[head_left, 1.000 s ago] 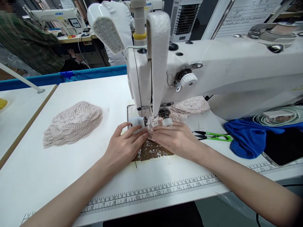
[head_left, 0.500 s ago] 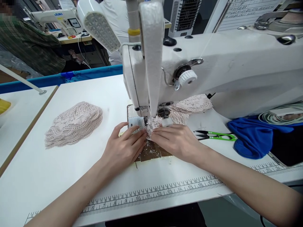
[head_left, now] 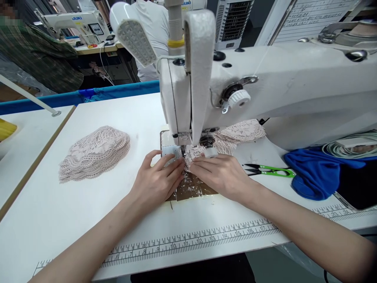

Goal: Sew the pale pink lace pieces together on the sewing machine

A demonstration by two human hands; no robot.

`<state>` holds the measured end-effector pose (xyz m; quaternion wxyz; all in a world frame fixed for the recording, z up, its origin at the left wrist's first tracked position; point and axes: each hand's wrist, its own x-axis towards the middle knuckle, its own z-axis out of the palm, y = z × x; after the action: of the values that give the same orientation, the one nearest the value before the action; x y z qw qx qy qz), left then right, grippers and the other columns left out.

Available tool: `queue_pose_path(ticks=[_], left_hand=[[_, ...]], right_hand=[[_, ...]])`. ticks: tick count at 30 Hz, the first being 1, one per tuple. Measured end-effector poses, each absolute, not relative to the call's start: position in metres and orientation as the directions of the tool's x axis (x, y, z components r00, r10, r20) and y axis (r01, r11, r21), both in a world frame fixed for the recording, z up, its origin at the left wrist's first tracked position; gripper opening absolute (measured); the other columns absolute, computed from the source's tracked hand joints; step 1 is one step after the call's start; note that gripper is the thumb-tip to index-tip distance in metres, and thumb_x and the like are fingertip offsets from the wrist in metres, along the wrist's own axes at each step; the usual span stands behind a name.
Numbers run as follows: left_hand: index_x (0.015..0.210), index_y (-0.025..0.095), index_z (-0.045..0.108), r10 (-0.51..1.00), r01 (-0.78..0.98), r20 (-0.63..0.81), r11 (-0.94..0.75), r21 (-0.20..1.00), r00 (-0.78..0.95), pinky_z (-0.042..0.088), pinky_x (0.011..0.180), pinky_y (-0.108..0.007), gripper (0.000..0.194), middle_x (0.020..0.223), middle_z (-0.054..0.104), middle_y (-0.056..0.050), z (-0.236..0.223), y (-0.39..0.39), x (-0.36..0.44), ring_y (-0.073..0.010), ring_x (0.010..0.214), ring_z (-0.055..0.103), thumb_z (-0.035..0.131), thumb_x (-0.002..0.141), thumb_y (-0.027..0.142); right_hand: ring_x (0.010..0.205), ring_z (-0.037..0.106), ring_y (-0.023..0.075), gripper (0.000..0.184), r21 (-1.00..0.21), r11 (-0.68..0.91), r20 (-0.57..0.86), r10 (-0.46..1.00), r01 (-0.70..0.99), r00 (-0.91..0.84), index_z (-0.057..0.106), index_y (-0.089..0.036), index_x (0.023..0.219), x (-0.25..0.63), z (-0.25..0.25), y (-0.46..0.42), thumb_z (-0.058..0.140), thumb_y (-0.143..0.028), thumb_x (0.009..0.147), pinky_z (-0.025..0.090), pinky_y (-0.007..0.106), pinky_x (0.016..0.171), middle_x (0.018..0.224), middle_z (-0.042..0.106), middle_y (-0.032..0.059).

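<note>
A small pale pink lace piece (head_left: 191, 154) lies under the presser foot area of the white sewing machine (head_left: 176, 106). My left hand (head_left: 159, 179) is just left of the needle, its fingertips pressed together at the lace's near left edge. From the right, my right hand (head_left: 222, 175) has its fingers closed on the same lace, with thumb and part of the lace hidden. More lace (head_left: 241, 131) lies behind the needle area, below the machine arm. A stack of matching lace pieces (head_left: 94, 157) rests on the table to the left.
Green-handled thread snips (head_left: 271, 171) lie to the right of my right hand. Beyond are a blue cloth (head_left: 315, 173) and a dark phone-like slab (head_left: 356, 188). A printed ruler (head_left: 176, 247) runs along the table's front edge. Co-workers sit past the blue-edged table back.
The view has shifted slightly, so the machine and lace stack appear a little further right. Both hands stay on the lace beside the needle, with little visible movement.
</note>
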<state>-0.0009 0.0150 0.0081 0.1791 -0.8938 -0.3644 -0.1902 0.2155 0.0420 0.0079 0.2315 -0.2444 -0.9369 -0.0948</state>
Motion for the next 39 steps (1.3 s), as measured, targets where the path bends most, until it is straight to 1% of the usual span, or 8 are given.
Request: queue_pose_path(ticks=[5,10,17,21,26,31,36,39], left_hand=[[0.108,0.02,0.068,0.584,0.724,0.465,-0.655,-0.214,0.665,0.037,0.094,-0.044,0.021,0.108,0.073,-0.002,0.009,0.016,0.0,-0.0225,0.103,0.064,0.055,0.092,0.021],[0.111,0.021,0.067,0.585,0.731,0.478,-0.651,-0.206,0.656,0.037,0.094,-0.043,0.022,0.106,0.074,-0.003,0.009,0.015,0.0,-0.0229,0.104,0.063,0.057,0.091,0.021],[0.109,0.02,0.067,0.592,0.737,0.472,-0.639,-0.22,0.654,0.037,0.094,-0.044,0.02,0.109,0.073,-0.001,0.008,0.017,-0.003,-0.022,0.104,0.064,0.055,0.093,0.022],[0.108,0.02,0.067,0.6,0.747,0.475,-0.629,-0.216,0.643,0.037,0.096,-0.044,0.019,0.11,0.073,-0.002,0.007,0.018,-0.005,-0.0226,0.105,0.064,0.055,0.092,0.022],[0.111,0.019,0.066,0.584,0.729,0.476,-0.653,-0.205,0.657,0.036,0.097,-0.043,0.021,0.11,0.073,-0.002,0.008,0.013,-0.002,-0.0215,0.106,0.063,0.054,0.093,0.024],[0.108,0.018,0.068,0.584,0.73,0.485,-0.656,-0.192,0.652,0.035,0.097,-0.043,0.021,0.106,0.074,-0.002,0.007,0.011,0.001,-0.0217,0.106,0.063,0.055,0.093,0.025],[0.108,0.02,0.068,0.594,0.735,0.489,-0.659,-0.159,0.638,0.035,0.098,-0.043,0.021,0.108,0.073,-0.003,0.006,0.015,-0.002,-0.0223,0.106,0.064,0.056,0.091,0.024],[0.106,0.019,0.068,0.602,0.742,0.487,-0.652,-0.16,0.634,0.035,0.098,-0.044,0.02,0.108,0.073,-0.004,0.005,0.018,-0.003,-0.0228,0.105,0.064,0.056,0.092,0.023]], right_hand=[[0.08,0.068,0.0158,0.028,0.074,0.856,0.471,0.423,0.512,-0.774,0.069,-0.015,0.091,0.215,0.005,0.042,0.044,-0.002,0.09,0.05,0.027,0.069,0.088,0.074,0.0051],[0.085,0.069,0.0169,0.027,0.046,0.854,0.49,0.433,0.519,-0.756,0.069,-0.015,0.093,0.214,0.004,0.042,0.046,-0.002,0.09,0.051,0.028,0.075,0.091,0.074,0.0062],[0.086,0.068,0.0153,0.028,0.08,0.842,0.498,0.43,0.533,-0.753,0.07,-0.016,0.093,0.213,0.002,0.041,0.045,-0.004,0.092,0.051,0.028,0.075,0.097,0.074,0.0042],[0.089,0.067,0.0163,0.021,0.066,0.841,0.54,0.423,0.537,-0.728,0.07,-0.015,0.094,0.212,-0.002,0.04,0.051,-0.01,0.092,0.051,0.029,0.074,0.102,0.074,0.0039],[0.084,0.064,0.0168,0.016,0.023,0.811,0.552,0.477,0.584,-0.684,0.072,-0.017,0.09,0.209,-0.001,0.036,0.056,-0.022,0.092,0.05,0.031,0.074,0.104,0.073,0.003],[0.086,0.061,0.0178,0.016,0.048,0.803,0.533,0.482,0.594,-0.695,0.072,-0.015,0.093,0.209,0.0,0.035,0.058,-0.023,0.092,0.048,0.031,0.077,0.105,0.072,0.0031],[0.086,0.06,0.0189,0.017,0.067,0.789,0.512,0.498,0.611,-0.7,0.071,-0.015,0.099,0.209,-0.002,0.037,0.059,-0.025,0.091,0.046,0.032,0.077,0.101,0.072,0.0057],[0.088,0.06,0.0201,0.019,0.074,0.786,0.507,0.5,0.614,-0.702,0.07,-0.016,0.103,0.208,-0.005,0.038,0.059,-0.026,0.091,0.046,0.033,0.079,0.1,0.071,0.0065]])
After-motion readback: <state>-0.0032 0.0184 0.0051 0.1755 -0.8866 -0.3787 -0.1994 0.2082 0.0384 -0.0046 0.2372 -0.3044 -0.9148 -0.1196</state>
